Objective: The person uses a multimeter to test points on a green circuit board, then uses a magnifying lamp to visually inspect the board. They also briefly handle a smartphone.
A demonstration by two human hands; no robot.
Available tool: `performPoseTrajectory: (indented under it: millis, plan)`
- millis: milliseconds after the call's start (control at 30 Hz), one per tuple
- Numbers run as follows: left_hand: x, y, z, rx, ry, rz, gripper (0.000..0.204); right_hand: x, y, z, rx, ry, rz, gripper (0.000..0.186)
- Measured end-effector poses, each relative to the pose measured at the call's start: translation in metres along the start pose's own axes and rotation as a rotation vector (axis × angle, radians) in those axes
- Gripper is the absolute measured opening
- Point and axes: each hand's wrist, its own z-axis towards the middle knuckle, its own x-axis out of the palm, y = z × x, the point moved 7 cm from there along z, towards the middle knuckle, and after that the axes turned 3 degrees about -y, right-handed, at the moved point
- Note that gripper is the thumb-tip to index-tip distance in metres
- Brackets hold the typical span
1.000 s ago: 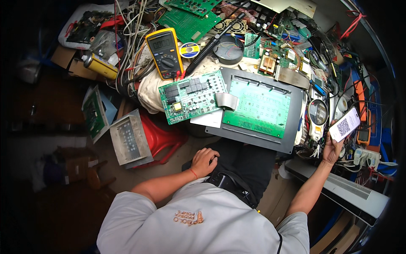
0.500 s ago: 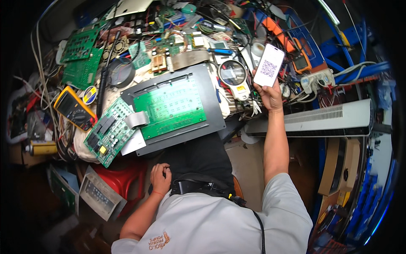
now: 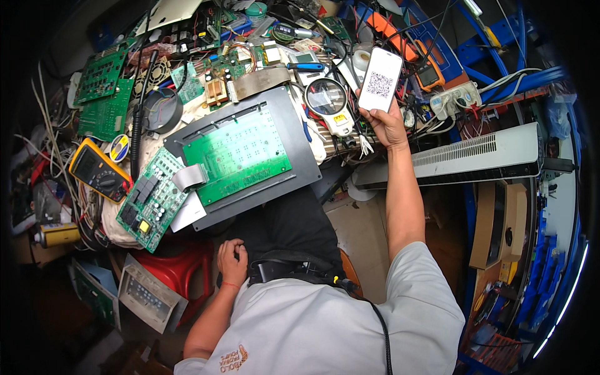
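My right hand (image 3: 389, 128) is raised over the right side of the bench and closed around a smartphone (image 3: 380, 82). The phone's white screen shows a square black code. Down at my lap, my left hand (image 3: 232, 262) rests beside my thigh with its fingers curled in and nothing visible in them. Before me a dark grey panel (image 3: 304, 172) carries a large green circuit board (image 3: 240, 156). A grey ribbon cable (image 3: 190, 177) links it to a smaller populated circuit board (image 3: 152, 199). A handheld magnifier (image 3: 327, 100) lies left of the phone.
A yellow multimeter (image 3: 99, 170) lies at the left, and an orange multimeter (image 3: 429, 67) stands beyond the phone. Cables, boards and tools crowd the back. A power strip (image 3: 455, 99) and a long white vented unit (image 3: 465, 153) are on the right. A red stool (image 3: 178, 269) is below the bench.
The whole view has shifted slightly, moving the bench and both hands a little leftward in the picture. My right hand still holds the phone, and the code on its screen appears sharper.
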Motion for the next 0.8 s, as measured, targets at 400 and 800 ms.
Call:
performPoseTrajectory:
  millis: [400,800]
  plan:
    - [0.000,-0.001,0.000,-0.002,-0.020,-0.022,0.010,-0.010,0.002,0.000,0.101,-0.139,-0.033,0.049]
    - [-0.001,-0.002,0.001,-0.002,-0.014,-0.050,0.010,-0.051,0.025,0.019,0.103,-0.560,-0.451,0.058]
